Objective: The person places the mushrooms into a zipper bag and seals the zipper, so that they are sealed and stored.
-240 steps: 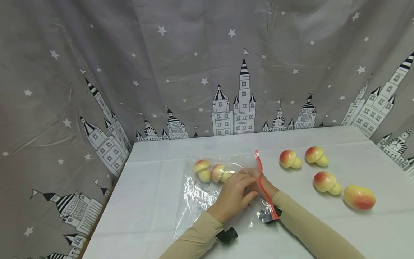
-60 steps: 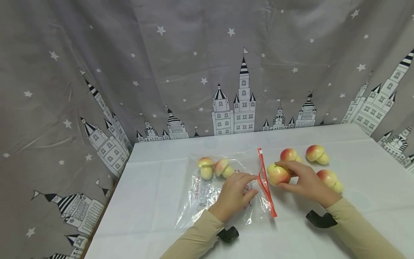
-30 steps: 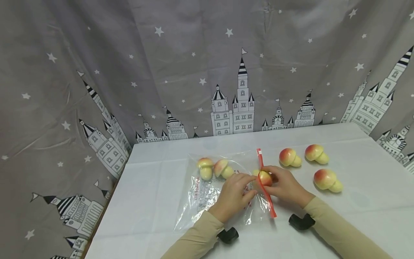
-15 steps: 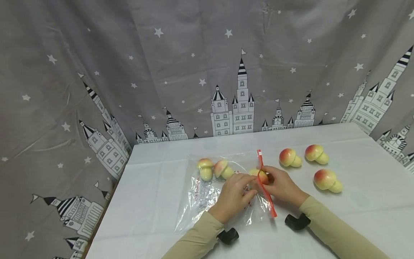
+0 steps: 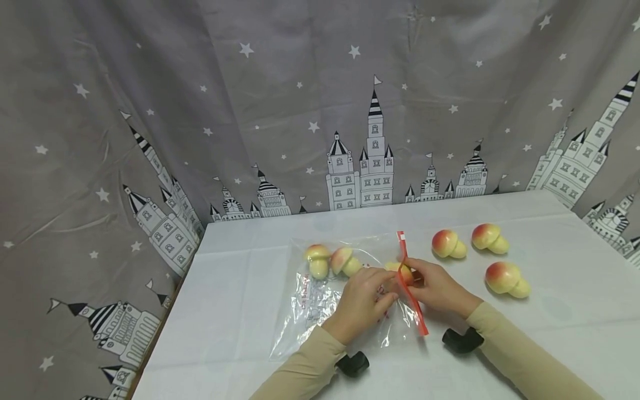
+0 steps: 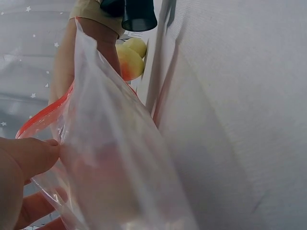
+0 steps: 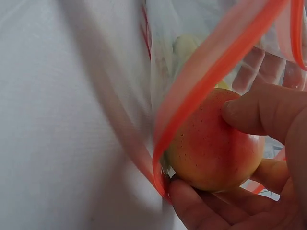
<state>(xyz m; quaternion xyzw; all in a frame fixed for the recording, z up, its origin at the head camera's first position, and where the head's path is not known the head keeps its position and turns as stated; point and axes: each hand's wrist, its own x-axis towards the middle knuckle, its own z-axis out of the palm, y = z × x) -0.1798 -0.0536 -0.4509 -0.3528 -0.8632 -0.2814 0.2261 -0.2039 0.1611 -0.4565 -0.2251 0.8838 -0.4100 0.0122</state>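
Note:
A clear zip bag (image 5: 320,314) with a red zip strip (image 5: 417,314) lies flat, its mouth to the right. Inside it are two toy mushrooms, one upright (image 5: 318,262) and one tilted (image 5: 345,262). My left hand (image 5: 361,304) pinches the bag by its mouth; the left wrist view shows the thumb (image 6: 38,155) against the plastic. With thumb and fingers, my right hand (image 5: 442,290) grips a yellow-red toy mango (image 7: 213,143) at the mouth. Its far end is within the bag, behind the red strip, while the red end rests in my fingers.
Three more toy mushrooms lie to the right of the bag: one nearest it (image 5: 448,244), one farther back (image 5: 490,239), one closer to me (image 5: 507,279). A white cloth covers the table (image 5: 225,311). Behind hangs a grey castle-print curtain (image 5: 280,100).
The toy mango, earlier on the table at right, came left in my right hand and now sits partly inside the bag. In the last half second hardly anything moved.

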